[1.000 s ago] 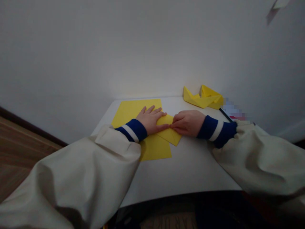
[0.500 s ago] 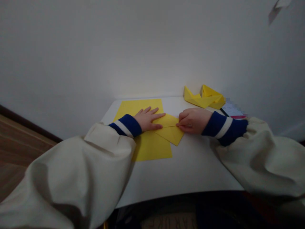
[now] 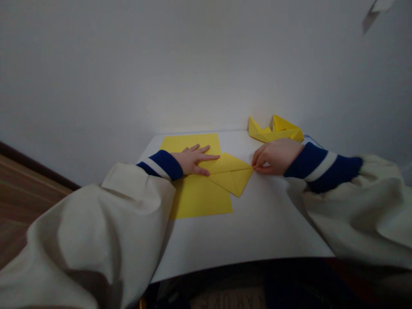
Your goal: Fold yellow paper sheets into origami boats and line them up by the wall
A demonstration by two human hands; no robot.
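A folded piece of yellow paper [image 3: 236, 176], kite-like in outline with a crease along its middle, lies partly over a flat yellow sheet [image 3: 206, 201]. My left hand [image 3: 195, 161] rests on its left part, fingers spread, pressing it down. At the right corner of the folded paper, my right hand [image 3: 276, 156] has thumb and fingers pinched together on the tip. The rest of the right hand's fingers are curled.
Yellow folded-paper boats [image 3: 273, 128] stand at the back right of the white table [image 3: 251, 236], just behind my right hand. A pale wall [image 3: 206, 64] rises behind the table. Wooden panelling [image 3: 28, 219] is at the left.
My right hand has slid to the right, from the middle of the folded paper to its right corner. My left hand has shifted slightly left, still spread.
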